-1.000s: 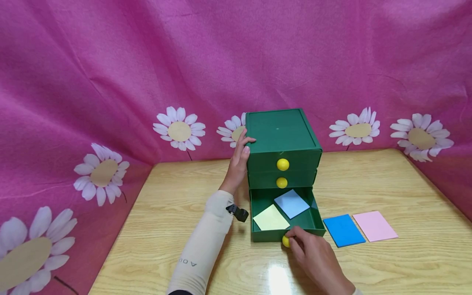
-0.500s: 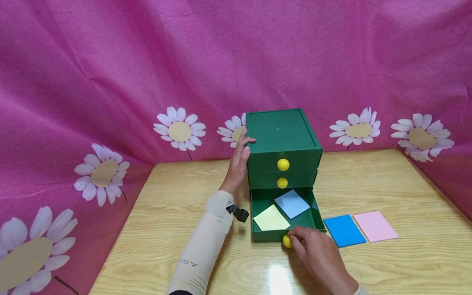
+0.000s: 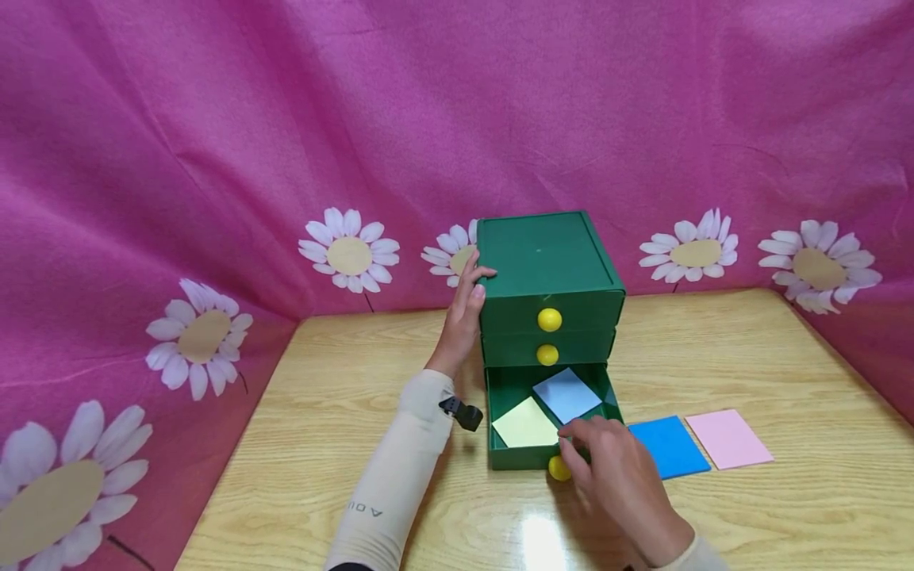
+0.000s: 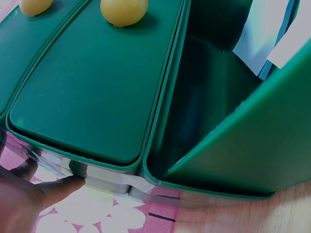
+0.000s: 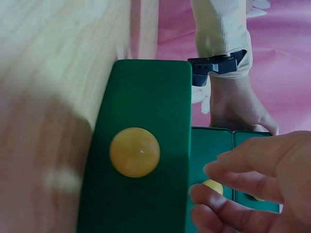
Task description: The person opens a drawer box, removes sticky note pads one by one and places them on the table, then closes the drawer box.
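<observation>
A green drawer cabinet with yellow knobs stands on the table, its bottom drawer pulled out. In that drawer lie a pale yellow sticky-note pad and a light blue pad. My left hand rests against the cabinet's left side, fingertips at the top edge; the left wrist view shows its fingers along the side wall. Off the bottom yellow knob, my right hand hovers at the drawer's front edge. Its loosely bent fingers hold nothing.
A bright blue pad and a pink pad lie on the wooden table, right of the drawer. Behind hangs a magenta cloth printed with daisies.
My right hand has let go of the bottom drawer's knob and risen slightly to the drawer's front edge. My left hand and the cabinet have stayed put.
</observation>
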The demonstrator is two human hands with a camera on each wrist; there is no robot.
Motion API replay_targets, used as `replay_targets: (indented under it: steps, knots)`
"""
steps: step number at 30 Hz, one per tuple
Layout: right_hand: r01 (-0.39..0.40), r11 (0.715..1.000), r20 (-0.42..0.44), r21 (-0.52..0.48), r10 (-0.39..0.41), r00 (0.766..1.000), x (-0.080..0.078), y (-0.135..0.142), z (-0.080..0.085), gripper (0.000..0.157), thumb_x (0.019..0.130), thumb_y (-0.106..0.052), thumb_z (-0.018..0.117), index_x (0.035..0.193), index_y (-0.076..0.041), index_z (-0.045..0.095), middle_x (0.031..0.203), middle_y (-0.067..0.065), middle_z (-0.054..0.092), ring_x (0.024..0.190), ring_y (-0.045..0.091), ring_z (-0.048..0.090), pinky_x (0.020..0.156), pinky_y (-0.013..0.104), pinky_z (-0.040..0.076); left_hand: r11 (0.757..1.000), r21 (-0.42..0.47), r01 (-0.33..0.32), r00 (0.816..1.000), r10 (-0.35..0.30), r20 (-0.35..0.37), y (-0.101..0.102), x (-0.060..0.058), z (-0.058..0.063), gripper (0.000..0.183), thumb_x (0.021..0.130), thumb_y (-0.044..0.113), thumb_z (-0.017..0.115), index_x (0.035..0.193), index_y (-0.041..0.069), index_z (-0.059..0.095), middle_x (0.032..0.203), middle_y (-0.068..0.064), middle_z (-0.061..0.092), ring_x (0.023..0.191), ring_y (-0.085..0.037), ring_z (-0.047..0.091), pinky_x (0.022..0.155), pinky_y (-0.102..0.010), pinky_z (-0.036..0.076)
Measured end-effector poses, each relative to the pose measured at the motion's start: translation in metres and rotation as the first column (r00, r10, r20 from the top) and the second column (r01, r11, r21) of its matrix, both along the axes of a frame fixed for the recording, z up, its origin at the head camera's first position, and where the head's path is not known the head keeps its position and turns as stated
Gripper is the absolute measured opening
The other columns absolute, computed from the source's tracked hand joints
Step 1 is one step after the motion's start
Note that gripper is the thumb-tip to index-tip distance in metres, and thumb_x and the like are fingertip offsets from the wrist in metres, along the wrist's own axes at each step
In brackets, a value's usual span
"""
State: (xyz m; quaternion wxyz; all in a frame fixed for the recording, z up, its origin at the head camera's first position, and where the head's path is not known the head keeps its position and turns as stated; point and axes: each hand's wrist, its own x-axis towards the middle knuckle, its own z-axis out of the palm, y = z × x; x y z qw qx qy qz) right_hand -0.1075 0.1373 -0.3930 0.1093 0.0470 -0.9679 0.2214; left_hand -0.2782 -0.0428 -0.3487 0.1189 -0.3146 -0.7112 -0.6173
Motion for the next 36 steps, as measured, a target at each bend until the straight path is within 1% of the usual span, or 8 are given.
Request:
replay_targets:
  steps: [6, 11, 17, 21, 24, 26, 32, 36]
  knots:
    - [-0.039, 0.999, -0.046, 0.025, 0.04, 0.998, -0.009, -0.001, 0.004, 0.01, 0.077, -0.024, 0.066, 0.085, -0.018, 0.068, 0.079, -0.001, 0.061, 0.075, 0.017, 0.051, 0.055, 0.028, 0.042, 1.0, -0.006, -0.004, 1.0, 0.004, -0.003, -0.001, 0.0, 0.0, 0.04, 0.094, 0.023, 0.029, 0.128, 0.006, 0.038, 0.15, -0.007, 0.009, 0.136, -0.02, 0.011, 0.103, -0.054, 0.015]
    - [-0.075, 0.995, -0.017, 0.059, 0.076, 0.997, -0.019, -0.004, 0.004, 0.018, 0.076, -0.027, 0.068, 0.091, -0.017, 0.068, 0.084, 0.001, 0.061, 0.075, 0.017, 0.051, 0.055, 0.029, 0.043, 1.0, -0.001, 0.002, 1.0, -0.002, -0.009, -0.001, 0.001, 0.001, 0.04, 0.093, 0.022, 0.029, 0.128, 0.004, 0.037, 0.15, -0.008, 0.009, 0.136, -0.021, 0.01, 0.103, -0.055, 0.015]
    - [-0.106, 0.99, 0.006, 0.092, 0.106, 0.994, -0.031, -0.007, 0.002, 0.024, 0.075, -0.029, 0.069, 0.095, -0.015, 0.066, 0.089, 0.003, 0.062, 0.075, 0.018, 0.052, 0.063, 0.035, 0.047, 1.0, -0.007, -0.005, 1.0, 0.005, -0.018, -0.002, -0.001, 0.0, 0.039, 0.094, 0.023, 0.03, 0.128, 0.005, 0.038, 0.15, -0.009, 0.009, 0.136, -0.02, 0.01, 0.103, -0.054, 0.015]
    - [-0.111, 0.989, 0.03, 0.099, 0.108, 0.994, -0.038, -0.008, 0.002, 0.027, 0.075, -0.029, 0.071, 0.097, -0.015, 0.065, 0.095, 0.006, 0.062, 0.079, 0.021, 0.055, 0.068, 0.041, 0.049, 1.0, -0.003, -0.003, 1.0, 0.003, -0.024, -0.002, -0.003, -0.002, 0.04, 0.094, 0.026, 0.03, 0.127, 0.005, 0.039, 0.15, -0.009, 0.009, 0.136, -0.02, 0.01, 0.104, -0.054, 0.015]
    - [-0.109, 0.988, 0.043, 0.107, 0.105, 0.994, -0.042, -0.008, 0.002, 0.028, 0.075, -0.03, 0.071, 0.098, -0.016, 0.065, 0.098, 0.007, 0.063, 0.08, 0.022, 0.056, 0.068, 0.042, 0.049, 1.0, -0.003, -0.001, 1.0, 0.001, -0.019, -0.001, -0.003, -0.003, 0.04, 0.095, 0.027, 0.03, 0.127, 0.006, 0.039, 0.15, -0.008, 0.01, 0.136, -0.018, 0.011, 0.104, -0.054, 0.015]
    - [-0.108, 0.988, 0.061, 0.113, 0.101, 0.993, -0.045, -0.009, 0.003, 0.028, 0.075, -0.031, 0.07, 0.098, -0.016, 0.065, 0.098, 0.008, 0.063, 0.078, 0.021, 0.056, 0.065, 0.041, 0.049, 1.0, -0.001, 0.002, 1.0, -0.002, -0.017, -0.001, -0.003, -0.003, 0.04, 0.095, 0.027, 0.03, 0.127, 0.006, 0.039, 0.15, -0.008, 0.01, 0.136, -0.017, 0.011, 0.104, -0.054, 0.015]
    - [-0.101, 0.987, 0.174, 0.126, 0.078, 0.982, -0.054, -0.014, 0.003, 0.031, 0.076, -0.033, 0.068, 0.101, -0.015, 0.064, 0.101, 0.01, 0.062, 0.077, 0.021, 0.055, 0.062, 0.04, 0.048, 1.0, -0.003, 0.0, 1.0, 0.0, -0.016, -0.002, -0.002, -0.002, 0.038, 0.094, 0.022, 0.031, 0.128, 0.006, 0.038, 0.15, -0.008, 0.01, 0.136, -0.018, 0.011, 0.104, -0.054, 0.015]
    - [-0.113, 0.988, 0.219, 0.104, 0.088, 0.972, -0.059, -0.016, 0.002, 0.031, 0.076, -0.031, 0.067, 0.1, -0.013, 0.064, 0.092, 0.006, 0.062, 0.07, 0.018, 0.05, 0.056, 0.034, 0.045, 1.0, -0.002, -0.002, 1.0, 0.002, -0.019, -0.002, -0.002, -0.002, 0.038, 0.094, 0.022, 0.031, 0.128, 0.006, 0.039, 0.15, -0.008, 0.01, 0.136, -0.019, 0.011, 0.104, -0.053, 0.015]
